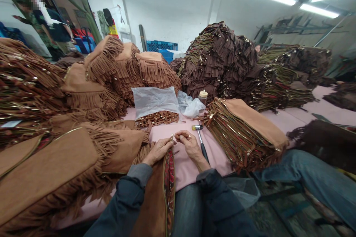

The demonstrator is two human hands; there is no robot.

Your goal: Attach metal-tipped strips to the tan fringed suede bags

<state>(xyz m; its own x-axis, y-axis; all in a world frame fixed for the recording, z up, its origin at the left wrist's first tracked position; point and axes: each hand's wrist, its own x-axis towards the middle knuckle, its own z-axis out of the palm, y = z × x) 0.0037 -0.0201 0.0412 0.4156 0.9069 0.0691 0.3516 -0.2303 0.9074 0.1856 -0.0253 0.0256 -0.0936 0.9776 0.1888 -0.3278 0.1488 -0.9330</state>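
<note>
Holding a brown bag (154,200) over the lap (189,211) at the edge of a pink desk (184,164), baring red lining (169,172). Clamping the left hand (160,150) on the bag's upper end; pinching a small item (189,137), unclear in kind, in the right hand (192,149) just beside. Facing a nearby hammer (202,146), then clear plastic (155,100), a lidded jar (203,96) and piled fringed bags (214,59).

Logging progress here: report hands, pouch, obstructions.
Left hand holding brown pouch, open. Right hand pinched close by, contents unclear. Hammer beside right hand, not blocking.
</note>
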